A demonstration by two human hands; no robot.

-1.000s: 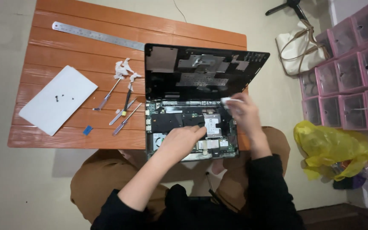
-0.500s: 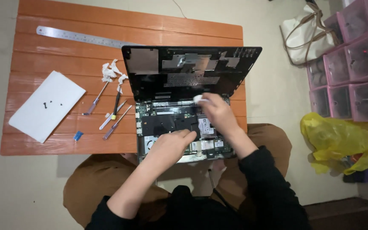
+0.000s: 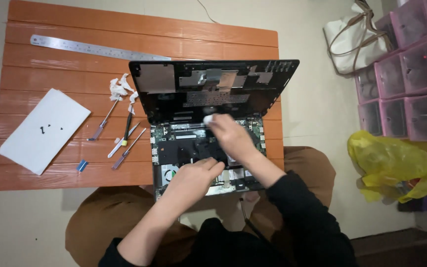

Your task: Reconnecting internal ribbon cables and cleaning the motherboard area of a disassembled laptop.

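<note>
Right hand (image 3: 231, 136) pinches a white wad (image 3: 207, 119) at its 11 o'clock over the opened laptop (image 3: 198, 148); left hand (image 3: 193, 175), fingers curled and holding nothing, rests at 7 o'clock

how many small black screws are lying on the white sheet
3, all on the white sheet at the table's left: two close together near its middle, one just to their right. More may be too small to see.
</note>
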